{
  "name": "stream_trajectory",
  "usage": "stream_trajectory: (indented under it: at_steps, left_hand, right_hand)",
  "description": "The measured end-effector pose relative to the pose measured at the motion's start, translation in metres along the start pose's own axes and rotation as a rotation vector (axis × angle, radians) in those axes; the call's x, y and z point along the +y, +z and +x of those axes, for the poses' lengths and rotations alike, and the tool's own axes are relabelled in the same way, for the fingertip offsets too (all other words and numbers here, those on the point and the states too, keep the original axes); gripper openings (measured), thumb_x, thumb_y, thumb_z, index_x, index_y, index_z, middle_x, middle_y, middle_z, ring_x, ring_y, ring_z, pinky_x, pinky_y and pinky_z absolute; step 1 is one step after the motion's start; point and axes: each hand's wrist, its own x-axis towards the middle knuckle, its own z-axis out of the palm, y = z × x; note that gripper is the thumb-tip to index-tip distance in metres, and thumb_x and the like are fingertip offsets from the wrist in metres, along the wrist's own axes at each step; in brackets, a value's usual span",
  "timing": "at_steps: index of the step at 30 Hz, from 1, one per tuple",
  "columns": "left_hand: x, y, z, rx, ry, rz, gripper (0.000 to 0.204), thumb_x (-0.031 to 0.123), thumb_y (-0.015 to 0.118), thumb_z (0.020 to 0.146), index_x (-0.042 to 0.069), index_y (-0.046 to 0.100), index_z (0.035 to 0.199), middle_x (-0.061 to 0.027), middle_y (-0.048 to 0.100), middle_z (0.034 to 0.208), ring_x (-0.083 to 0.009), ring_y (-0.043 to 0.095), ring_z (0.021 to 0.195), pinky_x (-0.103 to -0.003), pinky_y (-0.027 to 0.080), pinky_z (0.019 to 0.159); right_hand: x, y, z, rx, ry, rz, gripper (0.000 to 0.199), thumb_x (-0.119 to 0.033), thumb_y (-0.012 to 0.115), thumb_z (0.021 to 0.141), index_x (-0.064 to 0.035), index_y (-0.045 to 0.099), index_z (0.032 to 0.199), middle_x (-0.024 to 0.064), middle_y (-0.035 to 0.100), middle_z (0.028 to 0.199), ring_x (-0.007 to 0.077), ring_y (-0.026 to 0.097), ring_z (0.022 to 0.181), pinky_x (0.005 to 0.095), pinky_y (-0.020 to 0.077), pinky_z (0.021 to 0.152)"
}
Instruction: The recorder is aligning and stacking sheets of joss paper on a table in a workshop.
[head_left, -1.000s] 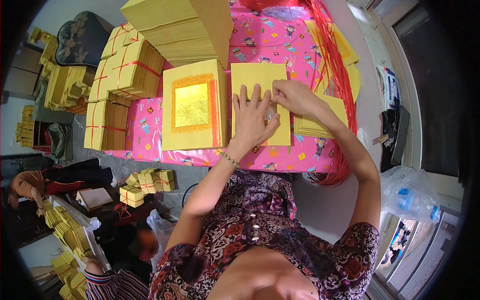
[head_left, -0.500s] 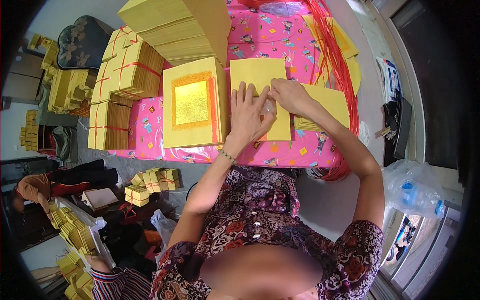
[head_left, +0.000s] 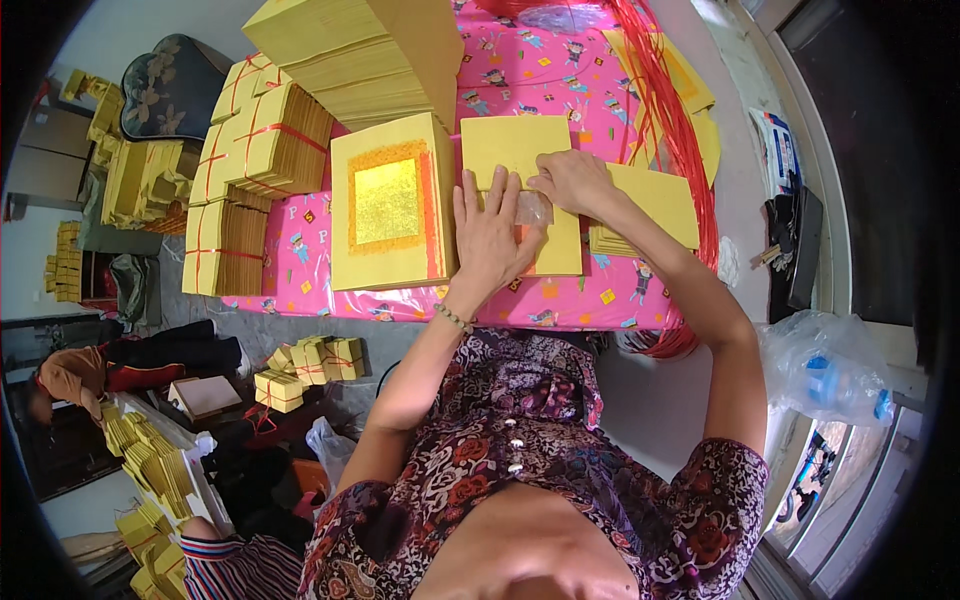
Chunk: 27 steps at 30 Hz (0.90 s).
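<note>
Pink patterned cloth (head_left: 560, 70) covers the table that fills the upper middle of the head view, and everything on it can be placed from the plain yellow paper stack (head_left: 520, 165) near its front edge. The left hand (head_left: 492, 235) lies flat on the lower part of that stack, fingers spread and pointing away from the person, palm pressed down. The right hand (head_left: 570, 182) rests on the stack just to the right of the left one, fingers bent onto the paper; whether it pinches a sheet cannot be told. Between the two hands a small clear plastic piece (head_left: 530, 210) shows on the paper, touching both.

Just left of the yellow stack sits a stack topped with a gold foil sheet (head_left: 388, 200) framed in orange. Right of the yellow stack, and partly under the right forearm, lies another yellow stack (head_left: 655, 205). Behind the yellow stack a tall pile of tan paper (head_left: 370, 60) stands at the back of the table. Further left of the gold sheet are bundles tied with red string (head_left: 260, 150). A loose bunch of red string (head_left: 680, 130) curves along the right side of the cloth.

Below the table edge, on the floor to the left, lie smaller tied bundles (head_left: 310, 365). A crumpled plastic bag (head_left: 830, 365) sits to the right.
</note>
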Motion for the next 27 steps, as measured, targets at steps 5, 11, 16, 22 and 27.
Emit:
stream_trajectory:
  at_steps: [5,11,16,22,27]
  left_hand:
    - [-0.006,0.003,0.002,-0.028,0.013,-0.063,0.075,0.050,0.052,0.092,0.006,0.038,0.151,-0.0196,0.031,0.158,-0.0533,0.018,0.145,-0.057,0.014,0.119]
    - [-0.009,0.006,0.002,0.006,0.000,-0.086,0.073,0.048,0.051,0.093,0.009,0.036,0.152,-0.0313,0.025,0.156,-0.0536,0.018,0.145,-0.057,0.016,0.119]
    - [-0.011,0.011,0.006,0.002,-0.030,-0.067,0.071,0.048,0.052,0.093,0.009,0.037,0.151,-0.0339,0.025,0.154,-0.0525,0.019,0.145,-0.057,0.016,0.119]
    - [-0.008,-0.009,0.035,-0.049,-0.228,-0.229,0.069,0.050,0.051,0.095,0.007,0.040,0.148,-0.0327,0.033,0.150,-0.0494,0.029,0.140,-0.058,0.022,0.115]
    - [-0.020,-0.019,0.068,0.198,-0.321,-0.283,0.072,0.049,0.052,0.096,-0.002,0.038,0.146,-0.0362,0.036,0.141,-0.0455,0.038,0.130,-0.055,0.029,0.110]
  right_hand:
    - [0.005,0.003,0.003,-0.033,-0.003,-0.030,0.036,-0.038,0.063,0.091,-0.0030,0.067,0.097,0.0174,0.071,0.094,0.0396,0.067,0.094,0.0539,0.0495,0.080]
    - [0.002,0.006,-0.004,0.004,-0.065,-0.069,0.038,-0.037,0.063,0.092,-0.0022,0.061,0.106,0.0184,0.068,0.103,0.0417,0.066,0.096,0.0543,0.0500,0.081]
    - [-0.001,0.013,-0.007,0.191,-0.166,-0.123,0.034,-0.036,0.067,0.090,-0.0041,0.056,0.095,0.0149,0.064,0.093,0.0390,0.065,0.084,0.0508,0.0504,0.072]
    - [0.018,0.020,0.006,0.402,-0.544,-0.462,0.024,-0.025,0.069,0.083,-0.0081,0.057,0.094,0.0075,0.059,0.085,0.0258,0.067,0.078,0.0397,0.0521,0.066]
    - [0.019,0.005,0.001,0.606,-0.588,-0.510,0.020,-0.020,0.070,0.078,-0.0104,0.055,0.086,0.0044,0.059,0.081,0.0219,0.066,0.074,0.0357,0.0497,0.063]
